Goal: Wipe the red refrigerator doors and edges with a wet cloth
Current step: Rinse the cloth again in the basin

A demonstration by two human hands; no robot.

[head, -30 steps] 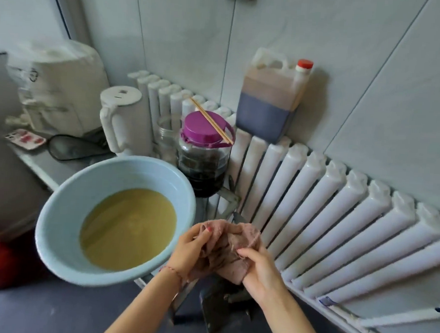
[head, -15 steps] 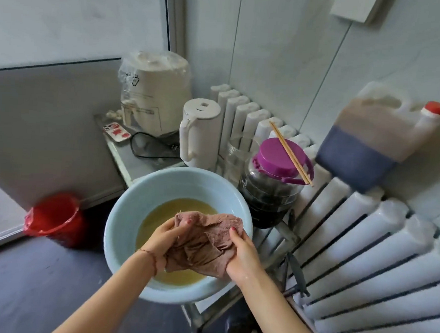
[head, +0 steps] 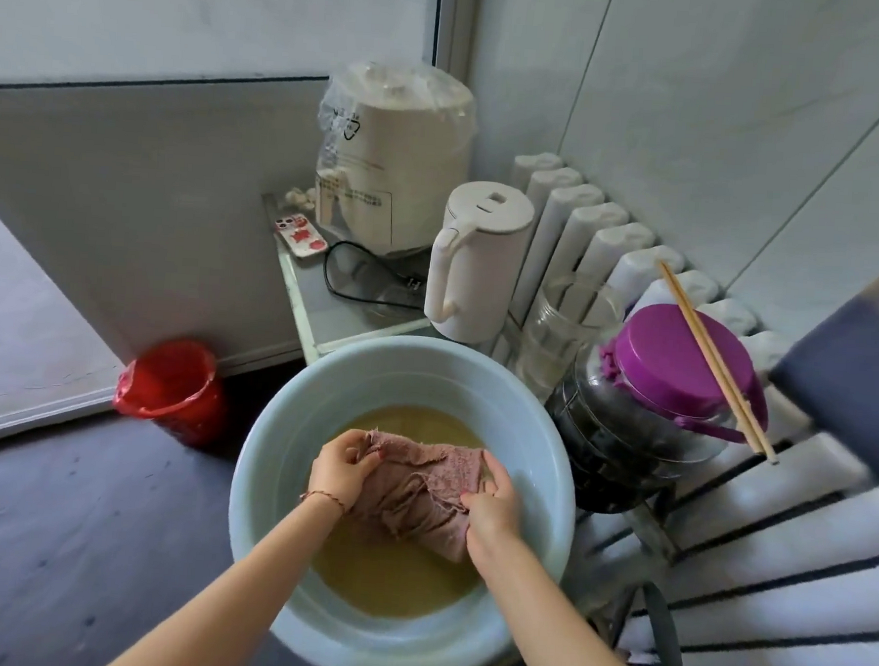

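Observation:
A pinkish-brown cloth (head: 420,491) hangs bunched over a pale blue basin (head: 270,456) holding murky yellowish water. My left hand (head: 339,468) grips the cloth's left end, fingers curled round it. My right hand (head: 491,506) grips the right side of the cloth. Both hands are above the water, inside the basin's rim. The red refrigerator is not in view.
A dark jar with a purple lid (head: 678,357) and chopsticks (head: 716,362) on top stands right of the basin. Behind are an empty glass jar (head: 564,325), a white kettle (head: 475,263), a wrapped cooker (head: 391,155), a white radiator (head: 756,511), and a red bin (head: 171,388) on the floor.
The view has swung left and down. My hands carried the cloth from beside the basin's right rim to over the water, and the cloth is now spread wider between them.

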